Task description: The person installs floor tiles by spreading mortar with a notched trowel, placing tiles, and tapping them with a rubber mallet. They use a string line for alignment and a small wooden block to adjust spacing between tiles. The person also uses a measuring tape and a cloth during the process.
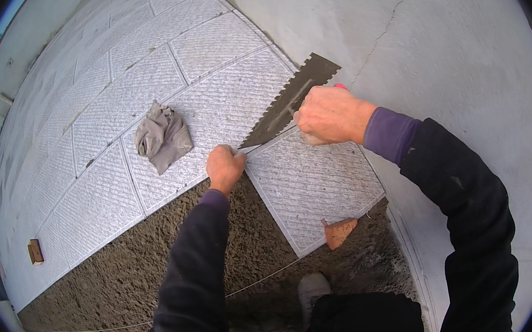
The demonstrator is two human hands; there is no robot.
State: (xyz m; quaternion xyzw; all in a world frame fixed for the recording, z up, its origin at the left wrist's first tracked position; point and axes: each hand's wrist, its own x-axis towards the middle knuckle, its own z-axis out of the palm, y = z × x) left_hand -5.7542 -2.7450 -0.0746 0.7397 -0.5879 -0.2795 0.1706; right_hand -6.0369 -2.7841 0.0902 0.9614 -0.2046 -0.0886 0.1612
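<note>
My right hand [332,115] is wrapped round the handle of a notched trowel [286,107], a bit of red showing by the grip. The grey toothed blade lies slantwise above the seam between two rows of tiles, its narrow end close to my left hand. Closed, my left hand [225,168] rests at the far left corner of a grey ribbed tile [319,176], where the mortar begins; whatever its fingers pinch is hidden. That tile sits at the end of the near row, beside the wall. A broken piece of orange brick [340,233] lies at its near edge.
A crumpled grey rag [163,140] lies on the laid tiles [98,203]. Rough brown mortar [127,265] fills the strip nearer me, with a thin string [261,278] across it. A small box-like block [34,252] stands far left. The grey wall [439,83] rises at right.
</note>
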